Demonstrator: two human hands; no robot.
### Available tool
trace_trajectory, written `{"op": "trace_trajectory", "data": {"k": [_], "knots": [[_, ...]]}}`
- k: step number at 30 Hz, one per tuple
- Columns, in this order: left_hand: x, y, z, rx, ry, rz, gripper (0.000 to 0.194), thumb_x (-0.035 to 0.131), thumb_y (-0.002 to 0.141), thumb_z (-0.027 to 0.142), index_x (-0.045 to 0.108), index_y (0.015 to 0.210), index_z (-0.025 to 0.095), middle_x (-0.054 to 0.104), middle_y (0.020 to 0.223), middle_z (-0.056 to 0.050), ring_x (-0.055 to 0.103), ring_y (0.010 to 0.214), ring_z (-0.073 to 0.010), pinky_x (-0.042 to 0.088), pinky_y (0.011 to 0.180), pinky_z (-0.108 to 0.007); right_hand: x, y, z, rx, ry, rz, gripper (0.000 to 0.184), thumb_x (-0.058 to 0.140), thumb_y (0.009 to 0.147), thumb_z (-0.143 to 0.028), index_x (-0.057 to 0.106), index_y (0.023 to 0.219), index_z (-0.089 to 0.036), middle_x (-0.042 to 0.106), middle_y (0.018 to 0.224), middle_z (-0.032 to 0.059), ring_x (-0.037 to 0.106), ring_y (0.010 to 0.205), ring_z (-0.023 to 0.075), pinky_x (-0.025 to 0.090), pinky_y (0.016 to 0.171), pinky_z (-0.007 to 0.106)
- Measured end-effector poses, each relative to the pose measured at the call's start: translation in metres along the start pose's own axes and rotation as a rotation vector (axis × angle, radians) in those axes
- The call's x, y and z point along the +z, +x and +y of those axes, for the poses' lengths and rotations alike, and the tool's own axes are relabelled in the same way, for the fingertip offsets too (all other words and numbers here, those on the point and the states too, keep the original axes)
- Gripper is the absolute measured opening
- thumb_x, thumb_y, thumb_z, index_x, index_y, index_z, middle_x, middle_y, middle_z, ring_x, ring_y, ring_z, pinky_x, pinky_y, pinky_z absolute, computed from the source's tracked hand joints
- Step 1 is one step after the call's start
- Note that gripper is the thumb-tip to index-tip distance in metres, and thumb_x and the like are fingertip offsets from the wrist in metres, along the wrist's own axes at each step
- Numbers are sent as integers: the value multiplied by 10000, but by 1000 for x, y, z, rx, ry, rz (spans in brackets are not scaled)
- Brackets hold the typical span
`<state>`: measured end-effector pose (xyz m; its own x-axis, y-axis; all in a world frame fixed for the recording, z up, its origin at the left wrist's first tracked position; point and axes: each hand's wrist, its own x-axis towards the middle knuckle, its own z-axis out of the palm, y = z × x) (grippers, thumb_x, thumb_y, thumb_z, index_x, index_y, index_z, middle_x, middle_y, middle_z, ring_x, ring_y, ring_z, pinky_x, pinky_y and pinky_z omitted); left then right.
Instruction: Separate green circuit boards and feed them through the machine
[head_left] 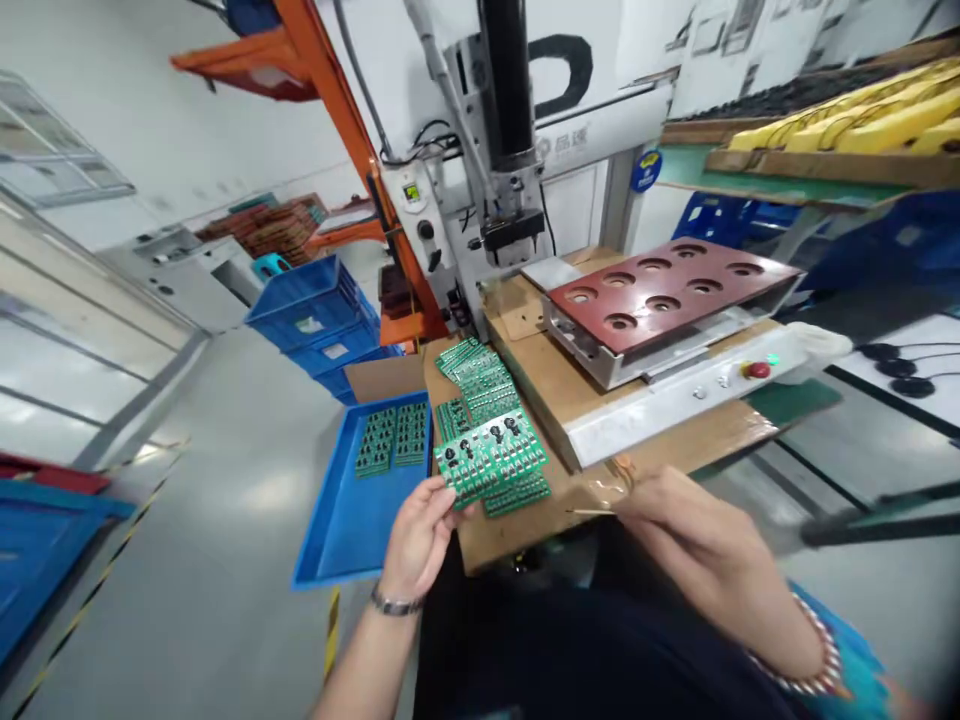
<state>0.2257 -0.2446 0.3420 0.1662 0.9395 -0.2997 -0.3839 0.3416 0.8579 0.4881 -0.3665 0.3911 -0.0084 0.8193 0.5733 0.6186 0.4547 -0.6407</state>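
A green circuit board (491, 458) with black components is pinched at its lower left corner by my left hand (420, 530). It is tilted toward me above the cardboard-covered bench (487, 545). My right hand (697, 550) is closed on a thin pale stick (592, 512), whose tip points left toward the board but stays apart from it. Stacked green boards (484, 380) lie behind the held one, and another small stack (517, 495) shows just below it. The fingers beneath the board are partly hidden.
Left of the bench, a blue tray (319, 550) holds two stacks of boards (391, 438). A machine with a red-brown fixture plate (675, 285) and a red button (757, 370) stands to the right. Blue crates (307, 310) are piled behind, beside an orange post (337, 90).
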Motion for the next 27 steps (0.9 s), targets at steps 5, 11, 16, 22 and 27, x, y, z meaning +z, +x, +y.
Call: {"op": "trace_trajectory", "data": {"k": [5, 11, 16, 22, 27], "knots": [[1, -63, 10, -31, 15, -10, 207, 823, 582, 178, 640, 678, 153, 662, 630, 12, 627, 572, -128, 526, 514, -223, 12, 10, -28, -209, -91, 17, 222, 565, 774, -3, 607, 948, -135, 568, 785, 41, 482, 754, 117, 425, 678, 288], [17, -90, 11, -76, -1, -139, 168, 826, 577, 184, 674, 647, 167, 667, 607, 30, 630, 551, -128, 575, 529, -265, 28, 8, -52, -300, -223, -19, 168, 609, 771, -43, 632, 922, -113, 583, 768, 60, 462, 827, 167, 431, 702, 333], [24, -95, 9, -101, -5, -218, 146, 818, 592, 184, 692, 666, 171, 673, 604, 30, 629, 529, -120, 569, 526, -250, 27, 6, -56, -302, -254, -24, 141, 594, 778, -43, 635, 899, -104, 591, 759, 66, 458, 820, 171, 432, 682, 332], [26, -97, 9, -105, 3, -264, 116, 798, 624, 177, 693, 672, 175, 677, 612, 26, 632, 538, -118, 563, 532, -242, 25, 4, -55, -301, -254, -18, 153, 595, 769, -29, 635, 901, -95, 586, 753, 67, 447, 811, 167, 435, 699, 334], [25, -98, 8, -101, 0, -256, 129, 805, 612, 173, 688, 663, 178, 651, 598, 40, 615, 532, -109, 561, 524, -242, 25, 6, -57, -299, -208, -58, 138, 577, 784, -29, 634, 893, -90, 580, 752, 66, 440, 809, 155, 448, 739, 322]]}}
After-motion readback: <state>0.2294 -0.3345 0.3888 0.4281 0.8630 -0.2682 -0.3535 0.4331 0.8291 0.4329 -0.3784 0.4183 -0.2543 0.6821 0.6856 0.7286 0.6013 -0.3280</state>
